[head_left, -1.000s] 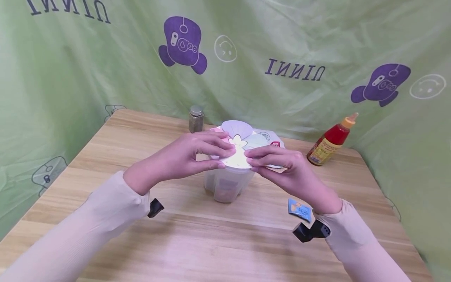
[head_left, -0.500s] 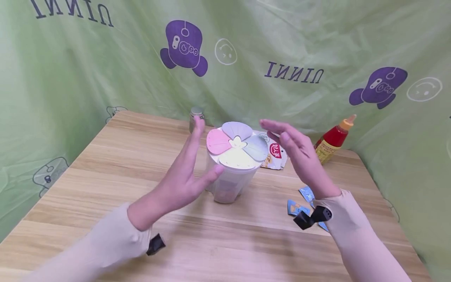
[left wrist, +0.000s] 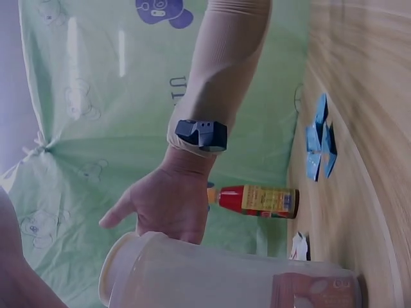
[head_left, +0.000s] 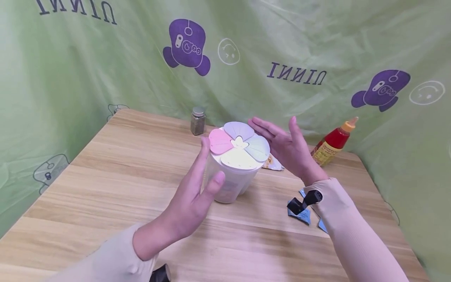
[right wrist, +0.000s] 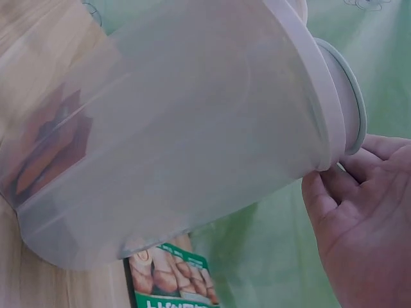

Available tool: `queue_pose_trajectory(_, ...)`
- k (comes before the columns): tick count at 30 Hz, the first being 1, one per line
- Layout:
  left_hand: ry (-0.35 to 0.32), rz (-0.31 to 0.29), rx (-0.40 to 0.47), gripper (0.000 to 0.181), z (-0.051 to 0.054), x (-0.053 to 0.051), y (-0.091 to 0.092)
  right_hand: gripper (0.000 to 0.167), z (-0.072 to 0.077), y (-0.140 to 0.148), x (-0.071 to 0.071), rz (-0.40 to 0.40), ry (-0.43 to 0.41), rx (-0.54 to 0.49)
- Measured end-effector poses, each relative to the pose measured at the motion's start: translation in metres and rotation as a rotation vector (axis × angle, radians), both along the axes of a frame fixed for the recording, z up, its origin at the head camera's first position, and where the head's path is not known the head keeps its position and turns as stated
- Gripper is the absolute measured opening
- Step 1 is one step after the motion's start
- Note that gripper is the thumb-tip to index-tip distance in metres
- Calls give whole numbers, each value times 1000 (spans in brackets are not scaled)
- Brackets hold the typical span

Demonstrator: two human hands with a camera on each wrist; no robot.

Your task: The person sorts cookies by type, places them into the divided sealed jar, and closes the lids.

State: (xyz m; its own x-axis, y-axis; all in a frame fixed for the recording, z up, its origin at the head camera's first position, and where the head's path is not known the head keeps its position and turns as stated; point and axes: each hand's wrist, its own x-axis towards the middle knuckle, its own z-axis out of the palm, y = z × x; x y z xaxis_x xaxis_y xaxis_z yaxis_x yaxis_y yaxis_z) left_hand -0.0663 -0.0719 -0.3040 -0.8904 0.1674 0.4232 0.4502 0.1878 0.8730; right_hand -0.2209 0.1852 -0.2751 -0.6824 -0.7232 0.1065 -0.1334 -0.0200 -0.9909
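1. Green cloth [head_left: 137,66], behind the flower-lid tub [head_left: 239,161]: purple letters look like INNIU.
2. Left hand [head_left: 186,199], left of the tub: fingers straight, holding nothing.
3. Spice jar [head_left: 198,123], behind the tub.
4. The tub stands upright on the wooden table [head_left: 141,172].
5. Food bag [right wrist: 172,276], behind the tub: white letters, cut off.
6. Right hand [head_left: 290,150], right of the tub: fingers straight, gripping nothing; can't tell if touching.
7. Blue packets [head_left: 303,216], right of the tub: writing too small.
8. Red sauce bottle [head_left: 330,145], farther right: yellow label, words too tiny.
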Motion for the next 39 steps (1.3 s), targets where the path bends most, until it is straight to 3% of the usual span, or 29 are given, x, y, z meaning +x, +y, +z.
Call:
queue_pose_trajectory(9,-5,20,-45,72,-2,-3,-2,95,0,1,0,-5,4,21)
queue_pose_trajectory(13,8,10,-63,70,-2,-10,-2,94,-1,5,4,-36,5,21)
queue_pose_trajectory(21,55,-3,-62,77,-7,-33,-5,92,-6,12,24,-122,32,20)
queue_pose_trajectory(29,60,-49,-50,73,-10,-62,-13,91,-10,13,51,-194,84,-34)
queue_pose_trajectory(34,55,-74,-45,75,-14,-74,-17,90,-21,12,69,-170,143,-85)
queue_pose_trajectory(39,28,-112,-27,77,-12,-89,-14,80,-26,16,87,-157,253,-101)
